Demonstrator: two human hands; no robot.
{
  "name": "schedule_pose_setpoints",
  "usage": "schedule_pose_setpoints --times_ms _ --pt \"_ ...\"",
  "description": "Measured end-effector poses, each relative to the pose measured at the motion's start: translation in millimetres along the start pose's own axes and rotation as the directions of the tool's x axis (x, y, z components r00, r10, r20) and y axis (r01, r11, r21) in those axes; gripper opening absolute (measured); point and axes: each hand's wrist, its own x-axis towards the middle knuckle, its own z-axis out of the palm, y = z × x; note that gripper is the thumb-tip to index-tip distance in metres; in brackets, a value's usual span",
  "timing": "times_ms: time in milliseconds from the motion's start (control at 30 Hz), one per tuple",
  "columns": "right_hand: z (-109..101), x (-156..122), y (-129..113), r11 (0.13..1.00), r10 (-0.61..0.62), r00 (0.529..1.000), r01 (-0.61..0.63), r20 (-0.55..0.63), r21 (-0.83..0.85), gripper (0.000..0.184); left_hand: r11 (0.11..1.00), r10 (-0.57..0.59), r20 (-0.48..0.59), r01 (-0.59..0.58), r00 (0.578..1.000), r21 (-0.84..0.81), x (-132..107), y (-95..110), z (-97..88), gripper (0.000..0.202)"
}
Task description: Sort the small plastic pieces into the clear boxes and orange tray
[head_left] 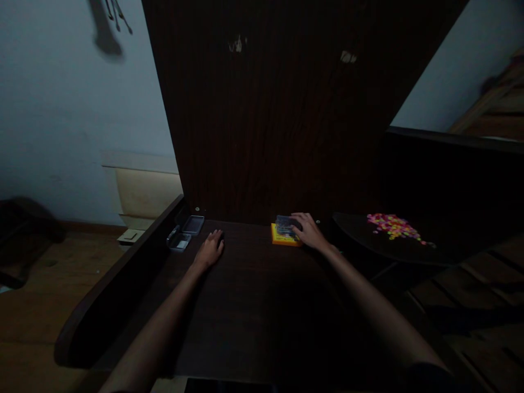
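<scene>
My left hand (209,250) lies open on the dark wooden desk (241,289), palm down, holding nothing. Just left of it a small clear plastic case (180,241) stands open, with something pale inside. Behind that case is a flat clear lid or tray (193,224). My right hand (310,230) has its thumb and fingers around the right end of a clear plastic box (284,224). Underneath that box is a flat yellow-orange box or booklet (285,240); its printing is too dim to read. What the clear box contains cannot be made out.
A heap of small pink, yellow and orange pieces (395,226) lies on a dark curved shelf (360,240) to the right. A tall dark panel (270,120) rises behind the desk. A raised side rail (118,281) runs along the left edge.
</scene>
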Motion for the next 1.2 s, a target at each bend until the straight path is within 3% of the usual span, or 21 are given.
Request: schedule_pose_setpoints --times_ms 233,533,733,967,1100,1200 --pt "4 -1 34 0.996 0.066 0.984 -0.055 0.166 -0.071 0.051 0.999 0.037 0.005 -0.037 0.999 -0.019 -8 -3 -8.1 0.04" --pt "7 7 35 0.997 0.029 0.971 -0.011 0.236 -0.08 0.062 0.99 0.033 -0.03 -0.036 0.999 -0.136 -12 -6 -13.9 0.045" --pt "6 15 31 0.991 0.04 0.966 -0.005 0.255 -0.133 0.057 0.988 0.026 -0.06 -0.035 0.998 -0.152 -12 -12 -9.6 0.038" --pt "1 18 15 0.991 0.05 0.963 -0.015 0.265 -0.133 0.047 0.997 0.013 -0.007 -0.013 1.0 -0.073 -9 -6 -9.8 0.04" --pt "0 15 -10 0.995 0.001 0.984 0.016 0.177 -0.098 0.046 0.996 0.017 -0.001 -0.017 1.0 -0.092 -10 -5 -9.7 0.037" --pt "6 10 -36 0.998 -0.064 0.981 0.068 0.184 -0.016 0.046 0.996 -0.006 -0.003 0.005 1.0 -0.085 -10 -5 -8.5 0.035"
